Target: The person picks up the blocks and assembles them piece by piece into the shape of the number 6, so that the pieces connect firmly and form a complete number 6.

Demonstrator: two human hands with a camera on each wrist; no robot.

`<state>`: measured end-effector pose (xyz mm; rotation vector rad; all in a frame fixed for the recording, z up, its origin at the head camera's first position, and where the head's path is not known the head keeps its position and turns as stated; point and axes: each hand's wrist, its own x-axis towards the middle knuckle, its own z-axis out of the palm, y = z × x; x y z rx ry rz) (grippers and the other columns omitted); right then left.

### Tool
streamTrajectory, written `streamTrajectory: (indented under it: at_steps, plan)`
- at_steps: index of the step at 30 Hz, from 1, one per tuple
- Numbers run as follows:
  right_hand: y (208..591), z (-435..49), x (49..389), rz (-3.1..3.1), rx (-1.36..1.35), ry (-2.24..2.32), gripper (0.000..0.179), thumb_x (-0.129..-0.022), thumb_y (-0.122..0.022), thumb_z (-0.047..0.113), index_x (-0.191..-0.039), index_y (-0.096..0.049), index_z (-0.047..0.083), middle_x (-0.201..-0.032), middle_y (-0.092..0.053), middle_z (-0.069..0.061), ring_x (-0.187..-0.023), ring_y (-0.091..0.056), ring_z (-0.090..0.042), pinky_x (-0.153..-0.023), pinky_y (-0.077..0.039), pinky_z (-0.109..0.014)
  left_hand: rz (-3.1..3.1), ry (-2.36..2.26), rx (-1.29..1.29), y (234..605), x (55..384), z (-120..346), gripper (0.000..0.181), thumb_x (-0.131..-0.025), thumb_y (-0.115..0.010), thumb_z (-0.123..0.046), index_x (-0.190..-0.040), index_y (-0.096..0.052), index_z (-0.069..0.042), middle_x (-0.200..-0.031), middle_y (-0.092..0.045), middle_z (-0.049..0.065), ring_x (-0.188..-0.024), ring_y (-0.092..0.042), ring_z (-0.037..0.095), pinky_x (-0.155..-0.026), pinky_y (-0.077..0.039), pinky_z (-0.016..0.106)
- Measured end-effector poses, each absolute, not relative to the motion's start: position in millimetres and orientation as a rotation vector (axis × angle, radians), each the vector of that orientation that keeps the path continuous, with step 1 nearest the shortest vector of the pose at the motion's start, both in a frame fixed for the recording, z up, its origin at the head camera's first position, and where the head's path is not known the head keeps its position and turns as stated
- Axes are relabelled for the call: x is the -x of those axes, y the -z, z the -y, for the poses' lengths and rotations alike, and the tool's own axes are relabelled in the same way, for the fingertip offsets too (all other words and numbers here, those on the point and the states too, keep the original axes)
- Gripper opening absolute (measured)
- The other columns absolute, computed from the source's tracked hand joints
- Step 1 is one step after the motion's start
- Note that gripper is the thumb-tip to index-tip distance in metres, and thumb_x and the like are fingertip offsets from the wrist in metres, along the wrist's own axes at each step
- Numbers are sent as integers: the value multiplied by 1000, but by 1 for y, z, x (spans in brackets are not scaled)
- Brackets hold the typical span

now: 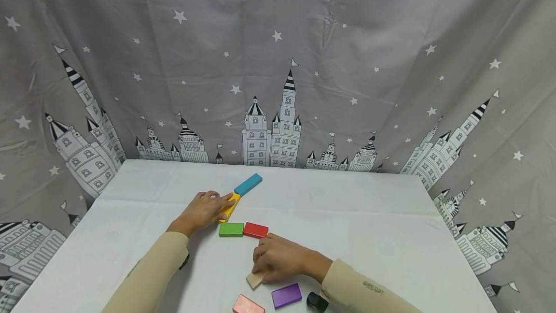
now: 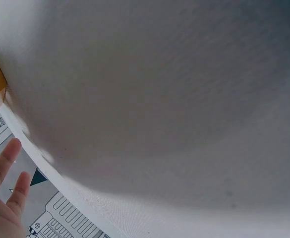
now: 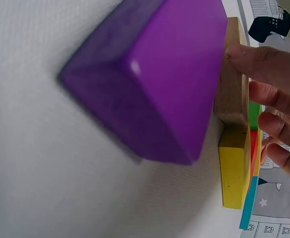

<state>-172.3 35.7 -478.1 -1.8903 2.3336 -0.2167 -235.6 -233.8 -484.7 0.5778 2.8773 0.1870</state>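
wooden block, pinched at the fingertips of the right hand, could twist if the grip slips; that hand's knuckles might nudge the red block just beyond. left hand, fingers loosely spread, touches a yellow block; stray pressure could skew it.

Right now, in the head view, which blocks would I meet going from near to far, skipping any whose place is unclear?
Pink block → plain wooden block → green block → yellow block at the left hand → blue block.
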Motion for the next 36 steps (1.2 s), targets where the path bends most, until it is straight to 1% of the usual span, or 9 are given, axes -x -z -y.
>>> streamTrajectory:
  at_steps: [13,26,29,31,36]
  plan:
    - [478,-29,173,-2391,1771,208,27,-83,-74,42,-106,-76,27,-97,-64,19,-91,-47,3,-84,-33,-13,-2876,-186,-570,486,237,234,57,-88,-67,-33,-141,-51,-19,-142,-51,6,-129,-42,38,-108,-27,60]
    - [480,-29,173,-2417,1790,198,28,-82,-75,44,-104,-76,28,-93,-63,19,-87,-45,4,-82,-33,-14,-2885,-187,-585,486,236,234,57,-88,-67,-33,-141,-51,-18,-144,-50,5,-129,-42,38,-107,-28,60]
    - [480,-29,173,-2411,1786,217,29,-82,-75,43,-106,-76,27,-94,-63,19,-86,-45,4,-81,-33,-13,-2887,-187,-584,487,236,234,57,-88,-67,-33,-141,-51,-18,-143,-50,5,-129,-42,38,-107,-28,60]
    - [480,-29,173,-2410,1784,230,30,-82,-75,43,-108,-75,28,-96,-63,19,-87,-46,5,-81,-33,-13,-2888,-187,-581,487,237,234,57,-88,-67,-33,-141,-52,-18,-143,-50,5,-129,-42,38,-107,-28,60]
    - [477,-28,167,-2385,1791,248,33,-83,-74,44,-113,-73,29,-103,-62,17,-95,-48,4,-87,-33,-13,-2891,-192,-573,488,237,234,57,-87,-67,-33,-140,-52,-19,-143,-51,5,-129,-42,38,-108,-28,60]
